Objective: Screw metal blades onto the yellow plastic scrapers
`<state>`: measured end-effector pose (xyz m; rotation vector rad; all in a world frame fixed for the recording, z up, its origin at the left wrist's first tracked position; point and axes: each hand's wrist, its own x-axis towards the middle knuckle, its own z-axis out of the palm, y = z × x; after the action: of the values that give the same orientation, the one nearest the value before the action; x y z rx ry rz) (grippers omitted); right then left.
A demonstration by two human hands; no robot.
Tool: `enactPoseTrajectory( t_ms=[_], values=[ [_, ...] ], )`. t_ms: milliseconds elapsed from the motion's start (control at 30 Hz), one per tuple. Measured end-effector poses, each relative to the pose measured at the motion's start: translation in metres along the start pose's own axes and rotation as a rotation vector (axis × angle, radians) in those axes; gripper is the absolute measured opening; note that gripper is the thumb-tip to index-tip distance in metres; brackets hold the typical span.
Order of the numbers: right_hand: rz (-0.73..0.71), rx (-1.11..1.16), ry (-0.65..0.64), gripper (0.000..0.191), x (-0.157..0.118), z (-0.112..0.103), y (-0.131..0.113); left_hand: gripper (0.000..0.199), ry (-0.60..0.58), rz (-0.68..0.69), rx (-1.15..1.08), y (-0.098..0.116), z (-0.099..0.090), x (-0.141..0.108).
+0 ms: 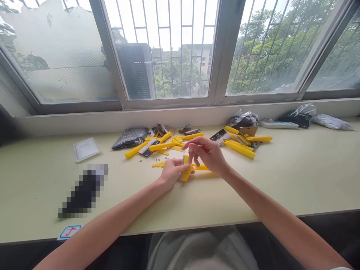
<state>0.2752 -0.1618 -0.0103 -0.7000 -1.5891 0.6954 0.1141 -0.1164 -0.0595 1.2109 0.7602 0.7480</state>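
My left hand grips the head of a yellow scraper, whose handle points right along the table. A metallic blade edge shows on the left side of the head. My right hand hovers just over the scraper head, fingers bent and thumb and fingertips brought together. Whatever they pinch is too small to make out. Beside my left hand lies a flat yellow plate, partly covered by the hand. Several tiny metal screws are scattered just behind it.
Yellow scrapers with black cards lie behind my hands, and another pile is at right. A black plastic bag and a clear packet lie left. A blurred-out dark item is nearer. Windows border the table's back.
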Motion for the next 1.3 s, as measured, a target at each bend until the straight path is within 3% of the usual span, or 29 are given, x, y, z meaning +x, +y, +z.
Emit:
enactPoseTrajectory(
  t_ms=[367,433,600,900,1000,1100,1300],
  values=[
    [0.015,-0.013,0.142,0.029,-0.0008,0.0064,0.0021,0.032,0.005,0.002,-0.01,0.0007,0.0003,-0.0018],
    [-0.005,-0.014,0.116,0.023,-0.0024,0.0053,0.004,0.032,0.014,-0.002,-0.008,0.0015,0.0003,-0.0013],
    [-0.055,-0.051,0.005,0.03,-0.0038,0.0002,0.0049,0.032,0.021,-0.003,-0.007,0.002,0.0002,0.0004],
    [0.07,0.03,0.051,0.032,0.0,0.001,-0.0012,0.034,0.028,0.012,-0.028,-0.001,0.0002,-0.0003],
    [0.069,0.025,0.105,0.038,0.0003,0.0,0.001,0.033,0.029,0.002,-0.016,0.0001,0.0002,-0.0011],
    [0.037,0.016,0.138,0.031,-0.0004,-0.0012,0.0043,0.033,0.027,-0.006,-0.006,0.0014,-0.0002,-0.0011],
    [-0.012,0.018,0.0,0.033,-0.0012,-0.0023,0.0052,0.031,0.022,-0.001,0.0,0.0006,-0.0012,0.0007]
  ],
)
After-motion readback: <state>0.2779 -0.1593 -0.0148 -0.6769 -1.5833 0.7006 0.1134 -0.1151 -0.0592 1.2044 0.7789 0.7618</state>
